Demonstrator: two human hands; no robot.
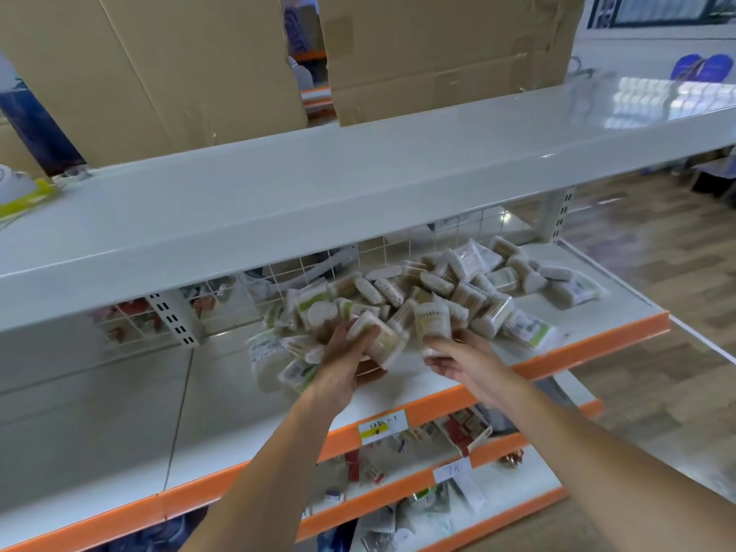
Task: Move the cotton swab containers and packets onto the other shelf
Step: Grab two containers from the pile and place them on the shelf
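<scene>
A heap of cotton swab containers and packets [438, 288] lies on the middle shelf [498, 364] with the orange front edge. My left hand [346, 360] grips a clear rectangular swab container [380, 340] at the heap's near side. My right hand [462, 360] holds a round swab tub [432, 322] with a pale green label, fingers curled under it. Flat packets [278, 360] lie left of my left hand. The white upper shelf [278, 193] runs above the heap, its surface bare in the middle.
Large cardboard boxes [438, 53] stand behind the upper shelf. A yellow-trimmed pack [20, 193] sits at its left end. A white wire grid [318, 268] backs the middle shelf. Lower shelves [398, 464] hold small red boxes and packets. Wood floor lies to the right.
</scene>
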